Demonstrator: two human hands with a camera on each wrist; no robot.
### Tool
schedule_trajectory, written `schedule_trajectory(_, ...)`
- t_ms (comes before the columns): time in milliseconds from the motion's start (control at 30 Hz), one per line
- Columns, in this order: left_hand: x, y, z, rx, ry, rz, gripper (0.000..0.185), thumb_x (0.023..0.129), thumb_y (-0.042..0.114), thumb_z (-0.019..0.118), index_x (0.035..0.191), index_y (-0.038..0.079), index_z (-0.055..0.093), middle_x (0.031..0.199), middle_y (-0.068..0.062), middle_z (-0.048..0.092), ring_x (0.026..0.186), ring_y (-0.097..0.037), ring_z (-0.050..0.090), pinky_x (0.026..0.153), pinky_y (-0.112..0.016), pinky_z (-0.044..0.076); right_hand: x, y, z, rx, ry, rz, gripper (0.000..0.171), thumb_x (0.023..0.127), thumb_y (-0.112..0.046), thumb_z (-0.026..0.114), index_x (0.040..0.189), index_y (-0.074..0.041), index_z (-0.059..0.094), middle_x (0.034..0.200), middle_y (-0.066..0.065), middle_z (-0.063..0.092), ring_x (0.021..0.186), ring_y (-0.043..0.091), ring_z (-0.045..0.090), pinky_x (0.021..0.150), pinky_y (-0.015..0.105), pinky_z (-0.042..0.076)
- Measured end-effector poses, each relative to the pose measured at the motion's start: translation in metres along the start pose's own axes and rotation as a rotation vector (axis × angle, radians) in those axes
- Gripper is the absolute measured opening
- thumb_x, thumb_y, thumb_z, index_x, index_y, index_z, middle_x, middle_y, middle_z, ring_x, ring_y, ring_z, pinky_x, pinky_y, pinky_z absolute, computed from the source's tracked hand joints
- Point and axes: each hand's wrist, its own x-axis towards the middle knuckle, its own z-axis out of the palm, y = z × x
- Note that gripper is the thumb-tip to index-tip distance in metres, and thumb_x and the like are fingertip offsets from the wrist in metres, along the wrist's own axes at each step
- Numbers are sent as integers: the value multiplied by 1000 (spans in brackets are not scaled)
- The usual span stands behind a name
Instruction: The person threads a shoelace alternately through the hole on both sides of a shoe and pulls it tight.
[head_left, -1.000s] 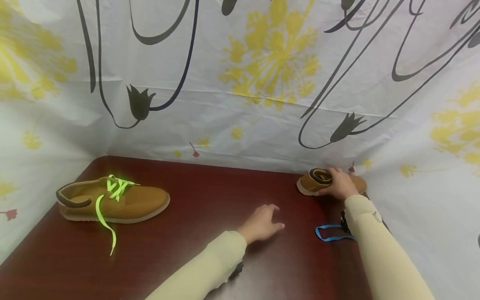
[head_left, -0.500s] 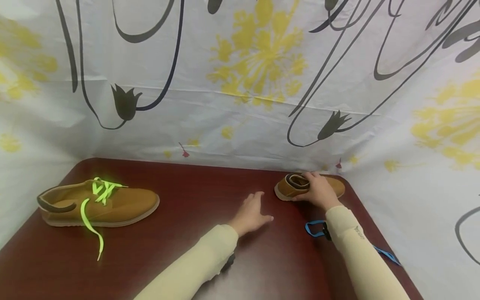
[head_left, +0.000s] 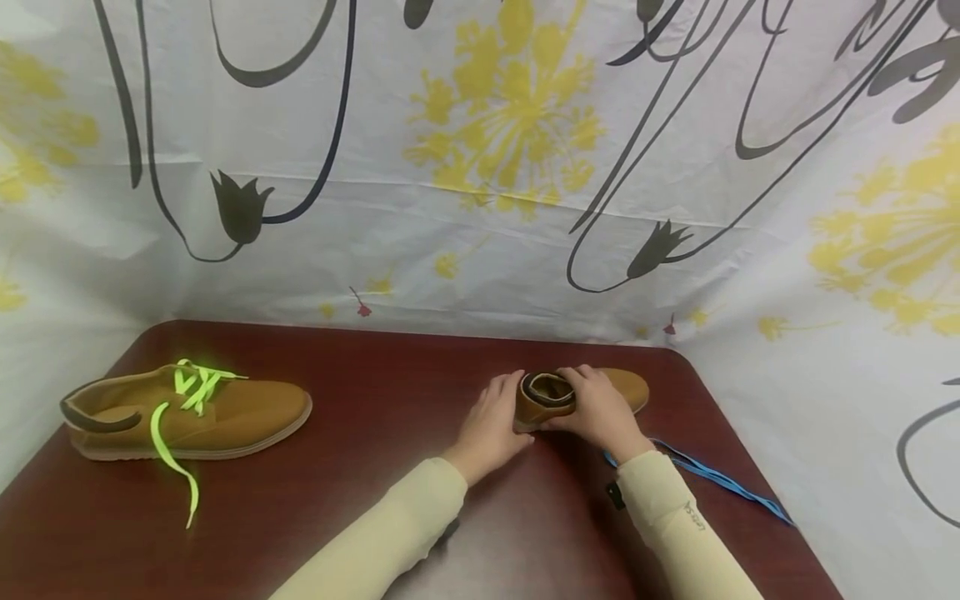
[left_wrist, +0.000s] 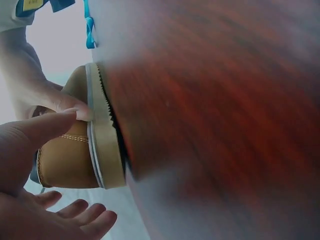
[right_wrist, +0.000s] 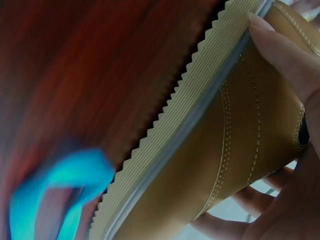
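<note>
A brown shoe without a lace stands on its sole at the table's right side, toe pointing right. My right hand grips it across the sides behind the toe; in the right wrist view the thumb presses the side just above the ribbed sole. At the heel is my left hand, its fingers and thumb spread around the back. The left wrist view has those fingers fairly straight; whether they touch the heel I cannot tell. A blue shoelace lies beside the right forearm, partly hidden.
A second brown shoe with a neon green lace stands at the left of the dark red table, one lace end hanging onto the tabletop. White patterned cloth rises behind the table and at both sides.
My right hand has brought the unlaced shoe leftward and nearer. My left hand has met it at the heel. The view has shifted slightly right, uncovering more of the blue shoelace.
</note>
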Motion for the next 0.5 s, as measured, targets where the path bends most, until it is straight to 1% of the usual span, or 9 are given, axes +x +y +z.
schedule_trajectory(100, -3, -1, -6, 36, -2, 24, 95, 79, 18, 87, 157, 12, 32, 152, -14, 46, 136, -30, 52, 105, -44, 51, -5, -16, 3, -16, 13, -16, 83, 63, -44, 96, 130, -7, 63, 114, 13, 64, 106, 35, 61, 88, 50, 55)
schedule_trajectory(200, -7, -2, -13, 79, -5, 42, 91, 81, 17, 86, 156, 13, 34, 149, -13, 49, 133, -28, 55, 99, -42, 55, -10, -30, 6, -45, 25, -35, 84, 62, -46, 95, 130, -8, 63, 113, 11, 65, 107, 35, 62, 88, 49, 55)
schedule_trajectory(300, -13, -2, -19, 157, -18, 79, 89, 81, 17, 85, 155, 12, 36, 146, -12, 54, 129, -27, 58, 93, -40, 57, -15, -43, 9, -67, 33, -55, 84, 63, -47, 95, 129, -7, 63, 112, 10, 65, 109, 36, 62, 88, 49, 56)
schedule_trajectory(400, -19, -1, -27, 256, -42, 120, 87, 82, 16, 84, 155, 11, 37, 143, -11, 56, 126, -27, 61, 89, -38, 59, -20, -57, 11, -84, 39, -60, 82, 64, -46, 95, 128, -6, 64, 113, 10, 66, 110, 37, 62, 87, 51, 57)
schedule_trajectory(500, -25, 0, -35, 334, -58, 137, 86, 80, 15, 85, 153, 9, 40, 138, -11, 60, 121, -26, 64, 84, -35, 60, -24, -68, 12, -87, 43, -57, 81, 64, -46, 94, 128, -6, 64, 113, 10, 67, 110, 37, 62, 86, 52, 56)
